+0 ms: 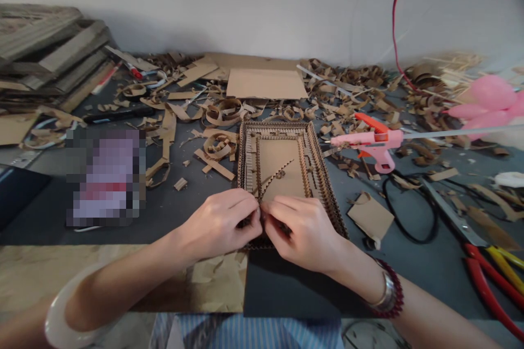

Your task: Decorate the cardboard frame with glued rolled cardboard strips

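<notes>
In the head view, both forearms are stretched inward across the near edge of the dark tabletop point(180, 210), and the two hands are brought together over the near-left part of a corrugated cardboard frame point(327, 191). The left hand point(225, 218) is held back-up with its knuckles bent and its thumb drawn in beneath the forefinger; the right hand point(305, 223) is mirrored opposite it, with its fingers curled toward the left and its thumb tucked under. Both are closed in fingertip pinches, the tips almost touching, and the near end of a thin corrugated strip point(278, 174) appears to be caught between them, though the exact contact is covered by the fingers. A white bangle point(55, 316) is worn on the left forearm, and a silver bangle point(387, 292) and a dark red beaded bracelet point(396, 294) on the right wrist. The smartphone point(106, 174) at left is pixelated, so whatever is displayed on it cannot be read. From the pinch, the strip is extended away and slightly rightward over the frame's flat inner panel point(282, 150), which is bordered by upright fluted edging. To the right of the frame, a pink hot glue gun point(382, 142) and red-handled scissors point(475, 270) are laid among cardboard scraps.
</notes>
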Tool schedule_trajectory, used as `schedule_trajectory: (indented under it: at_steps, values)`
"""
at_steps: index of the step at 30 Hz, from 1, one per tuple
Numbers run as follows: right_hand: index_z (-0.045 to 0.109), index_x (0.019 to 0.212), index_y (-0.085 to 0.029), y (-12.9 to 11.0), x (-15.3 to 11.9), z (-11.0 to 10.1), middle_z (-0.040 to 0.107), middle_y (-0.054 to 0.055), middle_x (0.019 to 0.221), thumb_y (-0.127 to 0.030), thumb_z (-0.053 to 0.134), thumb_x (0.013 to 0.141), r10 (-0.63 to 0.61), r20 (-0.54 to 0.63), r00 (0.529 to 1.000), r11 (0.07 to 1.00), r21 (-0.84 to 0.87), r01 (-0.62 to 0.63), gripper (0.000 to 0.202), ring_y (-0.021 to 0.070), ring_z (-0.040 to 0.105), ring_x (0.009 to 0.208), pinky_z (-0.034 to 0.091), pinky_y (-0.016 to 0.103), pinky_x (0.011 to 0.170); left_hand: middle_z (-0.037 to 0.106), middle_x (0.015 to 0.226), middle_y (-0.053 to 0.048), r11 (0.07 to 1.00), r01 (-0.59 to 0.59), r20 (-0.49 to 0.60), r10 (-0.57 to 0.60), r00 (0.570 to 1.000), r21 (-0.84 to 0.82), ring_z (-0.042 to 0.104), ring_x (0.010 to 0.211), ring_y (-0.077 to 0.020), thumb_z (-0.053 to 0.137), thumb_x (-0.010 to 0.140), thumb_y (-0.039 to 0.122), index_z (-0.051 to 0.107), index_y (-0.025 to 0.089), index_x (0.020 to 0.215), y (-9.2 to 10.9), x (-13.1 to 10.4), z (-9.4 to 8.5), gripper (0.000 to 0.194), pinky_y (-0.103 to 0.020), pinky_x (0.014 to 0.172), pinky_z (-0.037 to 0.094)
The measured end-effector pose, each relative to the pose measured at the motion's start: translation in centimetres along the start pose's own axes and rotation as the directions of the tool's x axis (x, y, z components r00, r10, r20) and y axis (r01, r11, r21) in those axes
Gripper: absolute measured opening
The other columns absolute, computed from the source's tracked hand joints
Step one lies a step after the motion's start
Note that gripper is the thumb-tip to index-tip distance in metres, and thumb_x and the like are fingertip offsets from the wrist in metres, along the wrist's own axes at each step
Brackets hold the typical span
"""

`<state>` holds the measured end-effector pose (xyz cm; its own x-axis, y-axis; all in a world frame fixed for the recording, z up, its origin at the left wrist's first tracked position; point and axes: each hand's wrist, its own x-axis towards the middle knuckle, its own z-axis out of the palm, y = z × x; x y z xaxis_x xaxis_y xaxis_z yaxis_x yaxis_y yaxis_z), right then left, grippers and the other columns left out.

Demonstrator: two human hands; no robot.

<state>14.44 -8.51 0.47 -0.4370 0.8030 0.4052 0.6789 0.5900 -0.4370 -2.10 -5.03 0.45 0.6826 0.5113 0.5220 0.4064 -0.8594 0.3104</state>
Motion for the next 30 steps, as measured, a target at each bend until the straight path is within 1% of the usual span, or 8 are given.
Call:
schedule_trajectory:
  at_steps: [4,8,14,21,26,30]
  values:
    - [0.039,0.056,-0.019,-0.14,0.05,-0.09,0.038,-0.004,0.052,-0.012,0.042,0.079,0.018,0.002,1.000,1.000,0.026,-0.018,0.024,0.0088,0.034,0.048,0.025,0.024,0.047,0.055,0.056,-0.003,1.000,0.016,-0.002,-0.016,1.000,0.002,0.051,0.053,-0.0118,0.043,0.078,0.008,0.055,0.014,0.063,0.04,0.01,-0.04,0.020,-0.021,0.050,0.043]
    - [0.041,0.057,-0.018,-0.24,0.01,-0.09,0.039,-0.004,0.053,-0.012,0.041,0.079,0.028,0.002,1.000,0.999,0.027,-0.028,0.022,0.0088,0.035,0.049,0.026,0.024,0.048,0.056,0.056,-0.003,0.999,0.031,0.003,-0.031,1.000,-0.011,0.051,0.052,-0.0117,0.043,0.078,0.008,0.055,0.013,0.063,0.07,-0.01,-0.05,0.019,-0.020,0.050,0.043]
    - [0.049,0.063,-0.017,-0.17,-0.02,-0.17,0.048,-0.001,0.056,-0.015,0.041,0.080,-0.008,0.009,1.000,0.998,-0.069,0.009,0.019,0.0101,0.043,0.051,0.028,0.025,0.049,0.053,0.054,-0.001,0.992,0.095,0.030,-0.093,0.995,-0.078,0.048,0.050,-0.0099,0.042,0.079,0.010,0.055,0.013,0.064,0.12,0.00,-0.06,0.020,-0.019,0.048,0.040]
    - [0.050,0.063,-0.017,-0.11,-0.01,-0.39,0.049,-0.001,0.056,-0.013,0.039,0.081,-0.041,0.006,0.999,0.990,-0.137,0.042,0.021,0.0108,0.044,0.051,0.029,0.025,0.049,0.053,0.056,0.000,0.973,0.177,0.096,-0.164,0.982,-0.149,0.048,0.050,-0.0089,0.041,0.081,0.012,0.054,0.013,0.065,0.29,0.12,-0.23,0.021,-0.018,0.048,0.039]
    - [0.049,0.064,-0.017,0.08,-0.02,-0.43,0.049,-0.001,0.056,-0.013,0.039,0.082,-0.043,0.016,0.999,0.985,-0.164,0.045,0.022,0.0110,0.045,0.051,0.029,0.026,0.049,0.051,0.056,0.001,0.970,0.183,0.102,-0.168,0.981,-0.160,0.046,0.050,-0.0084,0.040,0.082,0.012,0.052,0.014,0.065,0.28,0.17,-0.29,0.021,-0.018,0.048,0.038]
    - [0.048,0.063,-0.018,0.13,-0.05,-0.41,0.049,-0.001,0.056,-0.012,0.038,0.083,-0.031,0.022,0.999,0.988,-0.150,0.034,0.023,0.0108,0.045,0.050,0.028,0.026,0.049,0.050,0.056,0.002,0.971,0.180,0.106,-0.164,0.981,-0.157,0.045,0.050,-0.0083,0.040,0.082,0.012,0.052,0.014,0.065,0.22,0.12,-0.25,0.021,-0.018,0.048,0.038]
